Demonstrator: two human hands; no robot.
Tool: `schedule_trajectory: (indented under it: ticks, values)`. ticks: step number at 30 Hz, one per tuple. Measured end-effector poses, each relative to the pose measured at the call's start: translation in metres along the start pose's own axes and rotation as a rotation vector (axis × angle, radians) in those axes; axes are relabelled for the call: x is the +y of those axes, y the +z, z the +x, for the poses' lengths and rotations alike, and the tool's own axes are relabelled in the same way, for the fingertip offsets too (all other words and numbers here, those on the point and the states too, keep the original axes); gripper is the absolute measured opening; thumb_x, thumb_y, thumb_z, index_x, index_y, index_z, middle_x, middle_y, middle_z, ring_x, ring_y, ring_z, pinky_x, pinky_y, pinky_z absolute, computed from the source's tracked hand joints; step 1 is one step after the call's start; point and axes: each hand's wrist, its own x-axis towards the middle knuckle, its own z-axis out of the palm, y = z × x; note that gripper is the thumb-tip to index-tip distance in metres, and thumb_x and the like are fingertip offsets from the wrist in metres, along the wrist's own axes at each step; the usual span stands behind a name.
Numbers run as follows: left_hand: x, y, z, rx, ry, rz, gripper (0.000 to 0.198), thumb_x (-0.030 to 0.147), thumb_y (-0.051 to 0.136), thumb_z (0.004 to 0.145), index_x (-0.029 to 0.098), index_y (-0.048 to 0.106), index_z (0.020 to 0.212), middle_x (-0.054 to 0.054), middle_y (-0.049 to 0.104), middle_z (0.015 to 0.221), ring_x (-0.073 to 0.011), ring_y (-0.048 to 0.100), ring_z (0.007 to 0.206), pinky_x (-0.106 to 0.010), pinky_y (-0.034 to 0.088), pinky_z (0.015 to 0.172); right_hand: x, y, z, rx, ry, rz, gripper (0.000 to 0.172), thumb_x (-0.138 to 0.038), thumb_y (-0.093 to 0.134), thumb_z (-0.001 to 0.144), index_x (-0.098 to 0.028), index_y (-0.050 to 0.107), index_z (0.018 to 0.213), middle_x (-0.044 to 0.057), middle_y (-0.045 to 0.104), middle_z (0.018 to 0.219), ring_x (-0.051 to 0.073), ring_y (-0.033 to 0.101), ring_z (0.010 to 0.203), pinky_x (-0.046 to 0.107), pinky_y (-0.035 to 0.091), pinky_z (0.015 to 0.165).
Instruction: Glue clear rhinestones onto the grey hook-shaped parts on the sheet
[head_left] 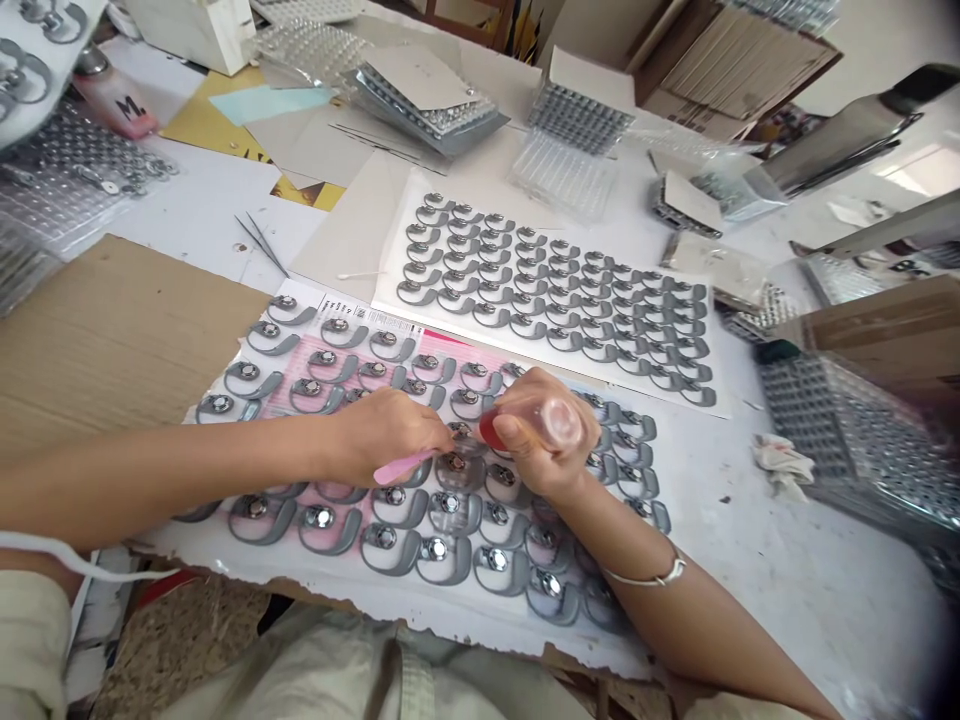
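My left hand [390, 432] is closed in a pinch on a thin pink stick [401, 467], its tip over the grey hook-shaped pieces [390, 545] that lie in rows on a white sheet [300, 565] in front of me. Each piece carries a shiny round stone. My right hand [544, 440] is wrapped round a small clear bottle with a red tip [551, 420], held tilted just above the same rows. The two hands almost touch above the middle of the sheet.
A second sheet of grey pieces [555, 290] lies further back. Brown cardboard [112, 330] is at the left, tweezers [260, 240] beyond it. Clear blister trays of small parts [862, 440] stand at the right and along the back [577, 120]. A crumpled rag [784, 465] lies at the right.
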Motion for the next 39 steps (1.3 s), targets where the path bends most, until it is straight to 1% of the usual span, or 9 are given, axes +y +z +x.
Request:
schedule_trajectory:
  ticks: [7, 12, 19, 27, 30, 33, 34, 36, 39]
  values:
    - [-0.002, 0.001, 0.0, 0.051, -0.039, -0.131, 0.022, 0.009, 0.05, 0.082, 0.018, 0.07, 0.086, -0.002, 0.075, 0.091, -0.0145, 0.07, 0.076, -0.021, 0.053, 0.065, 0.0, 0.003, -0.001, 0.021, 0.008, -0.014, 0.01, -0.022, 0.063, 0.081, -0.02, 0.06, 0.071, 0.002, 0.06, 0.062, 0.015, 0.053, 0.056, 0.032, 0.044, 0.055]
    - [-0.002, 0.0, 0.0, 0.056, -0.045, -0.147, 0.022, 0.01, 0.051, 0.083, 0.018, 0.07, 0.089, -0.004, 0.075, 0.095, -0.0146, 0.07, 0.08, -0.021, 0.054, 0.07, 0.0, 0.004, -0.002, 0.033, 0.026, -0.011, 0.011, -0.023, 0.063, 0.082, -0.02, 0.059, 0.072, 0.001, 0.061, 0.062, 0.015, 0.053, 0.056, 0.032, 0.045, 0.054]
    - [-0.003, 0.001, -0.001, 0.098, -0.037, -0.188, 0.023, 0.009, 0.049, 0.085, 0.016, 0.071, 0.089, -0.005, 0.075, 0.096, -0.0151, 0.071, 0.08, -0.023, 0.057, 0.071, 0.001, 0.004, -0.001, 0.03, 0.015, -0.002, 0.011, -0.022, 0.064, 0.081, -0.02, 0.059, 0.072, 0.002, 0.061, 0.064, 0.015, 0.052, 0.057, 0.032, 0.045, 0.054]
    - [-0.003, 0.0, -0.001, 0.11, -0.048, -0.212, 0.023, 0.01, 0.051, 0.086, 0.015, 0.071, 0.096, -0.006, 0.075, 0.099, -0.0162, 0.072, 0.085, -0.024, 0.058, 0.076, -0.001, 0.005, -0.003, 0.041, 0.033, 0.012, 0.013, -0.027, 0.064, 0.082, -0.02, 0.06, 0.071, 0.002, 0.061, 0.062, 0.016, 0.054, 0.057, 0.032, 0.045, 0.054]
    - [-0.002, -0.001, -0.001, 0.117, -0.05, -0.213, 0.022, 0.009, 0.051, 0.086, 0.015, 0.071, 0.093, -0.007, 0.075, 0.097, -0.0163, 0.073, 0.083, -0.024, 0.059, 0.077, 0.005, 0.004, 0.001, 0.135, 0.182, 0.133, 0.021, -0.034, 0.064, 0.084, -0.02, 0.058, 0.067, 0.0, 0.059, 0.059, 0.014, 0.053, 0.054, 0.03, 0.044, 0.052]
    - [-0.002, -0.001, -0.001, 0.149, -0.033, -0.186, 0.02, 0.009, 0.053, 0.085, 0.014, 0.072, 0.091, -0.008, 0.075, 0.094, -0.0169, 0.073, 0.081, -0.024, 0.059, 0.076, 0.018, -0.001, 0.014, 0.234, 0.47, 0.393, 0.035, -0.047, 0.062, 0.083, -0.021, 0.05, 0.063, -0.002, 0.054, 0.054, 0.011, 0.05, 0.048, 0.024, 0.039, 0.042]
    - [-0.003, -0.001, -0.002, 0.166, -0.015, -0.171, 0.02, 0.009, 0.053, 0.084, 0.014, 0.072, 0.09, -0.008, 0.075, 0.093, -0.0172, 0.073, 0.081, -0.024, 0.06, 0.074, 0.022, -0.003, 0.019, 0.208, 0.574, 0.505, 0.038, -0.051, 0.063, 0.08, -0.021, 0.047, 0.063, -0.002, 0.054, 0.054, 0.011, 0.05, 0.046, 0.023, 0.039, 0.04]
    - [-0.003, -0.001, -0.003, 0.185, 0.034, -0.135, 0.02, 0.009, 0.052, 0.084, 0.013, 0.071, 0.09, -0.009, 0.075, 0.092, -0.0172, 0.073, 0.08, -0.024, 0.06, 0.072, 0.027, -0.01, 0.028, 0.063, 0.752, 0.741, 0.042, -0.055, 0.067, 0.074, -0.021, 0.043, 0.065, -0.003, 0.055, 0.056, 0.011, 0.05, 0.045, 0.025, 0.044, 0.042]
    - [-0.004, 0.0, -0.005, 0.187, 0.113, -0.059, 0.021, 0.007, 0.05, 0.084, 0.012, 0.069, 0.092, -0.009, 0.075, 0.093, -0.0168, 0.073, 0.08, -0.024, 0.06, 0.071, 0.026, -0.018, 0.033, -0.189, 0.882, 1.003, 0.042, -0.051, 0.073, 0.07, -0.021, 0.044, 0.067, -0.004, 0.057, 0.057, 0.012, 0.053, 0.046, 0.03, 0.052, 0.05]
